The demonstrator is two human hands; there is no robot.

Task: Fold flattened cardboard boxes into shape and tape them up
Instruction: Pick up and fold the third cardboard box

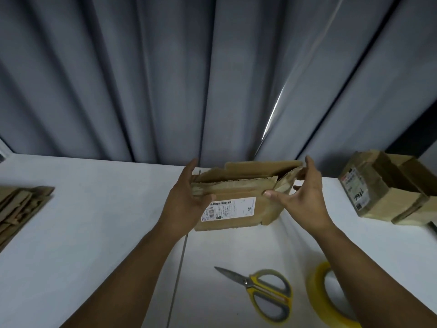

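**Step in hand: opening the box into shape**

The box (236,202) is held at the middle of the table (94,221), toward the far edge, with its label (229,209) facing the person. It is partly opened: the top flaps stand up and a gap shows between the near and far walls.

- The left hand (186,197) grasps the left end, thumb on the near wall and fingers wrapped round the end.
- The right hand (305,197) pinches the right end, thumb on the near wall at the corner and fingers behind the side flap.

Recommended method, judged from this position:
1. Push the two ends toward each other until the walls stand square.
2. Keep the thumbs close to the corner creases so that the walls bend at the creases and not across a panel.
3. The card looks worn and soft; apply pressure evenly to avoid buckling.
4. Fold the short flaps first, then the long ones, before taping.

**Surface and room**

The table is white, with a thin dark seam running near to far. Scissors (262,290) with yellow and grey handles lie near, right of centre. A roll of tape (316,301) lies just right of them, partly hidden by the right forearm. A stack of flat boxes (19,209) lies at the left edge. An opened-out box (387,188) stands at the far right. A grey pleated curtain (165,79) hangs behind the table.
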